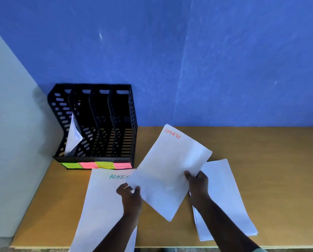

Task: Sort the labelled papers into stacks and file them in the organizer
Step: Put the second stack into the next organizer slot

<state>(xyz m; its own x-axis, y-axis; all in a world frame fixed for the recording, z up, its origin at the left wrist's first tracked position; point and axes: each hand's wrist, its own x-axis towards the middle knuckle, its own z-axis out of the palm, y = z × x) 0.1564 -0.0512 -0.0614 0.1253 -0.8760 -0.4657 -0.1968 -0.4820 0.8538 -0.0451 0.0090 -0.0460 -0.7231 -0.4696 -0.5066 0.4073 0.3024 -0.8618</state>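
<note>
Both hands, left hand (129, 192) and right hand (197, 181), pinch the SPORTS sheet (167, 170), seemingly above the table (261, 160).

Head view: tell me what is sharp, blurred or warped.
Head view: the SPORTS sheet lettering reads sharply; the sticky labels on the organizer are too blurred to read; the wide lens tilts the organizer; faint glare streaks mark the blue wall.
</note>
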